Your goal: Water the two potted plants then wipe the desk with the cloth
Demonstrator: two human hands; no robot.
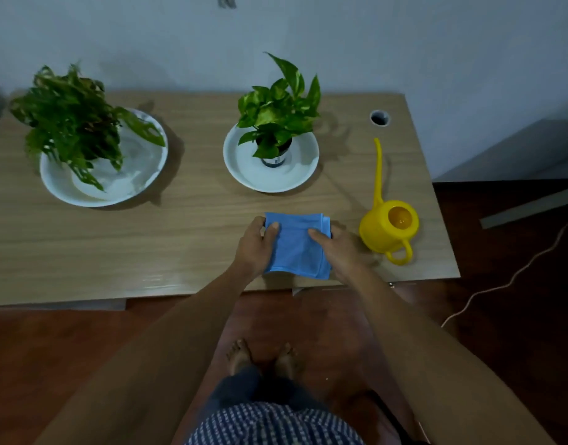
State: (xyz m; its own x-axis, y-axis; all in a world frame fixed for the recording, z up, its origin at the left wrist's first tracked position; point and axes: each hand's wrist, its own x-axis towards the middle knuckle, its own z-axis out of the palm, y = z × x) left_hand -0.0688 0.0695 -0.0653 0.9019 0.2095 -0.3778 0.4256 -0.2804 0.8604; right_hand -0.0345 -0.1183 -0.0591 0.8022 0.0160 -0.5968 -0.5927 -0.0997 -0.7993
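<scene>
Cloth (pixel 297 248), blue and folded into a rough square, lies near the desk's (pixel 115 245) front edge, right of middle. It looks soft, light and limp, so I judge it will bunch and unfold if dragged by one corner; pressing flat on top, or gathering the folded layers at both side edges, should keep it together. The left hand (pixel 255 248) grasps the cloth's left edge, thumb over the top and fingers tucked beneath. The right hand (pixel 339 248) rests on the right edge with the thumb on the cloth; whether its fingers grip underneath I cannot tell.

Just beside the right hand stands a yellow can (pixel 388 228), its spout pointing toward the back edge; light and probably easy to tip, it limits any sweep toward the right edge. Two plants sit in white dishes along the back: one (pixel 279 114) near the middle, well apart from the cloth, another (pixel 74 120) toward the back left corner. Wiping must go around both dishes. A cable hole (pixel 379 117) sits by the back right corner.
</scene>
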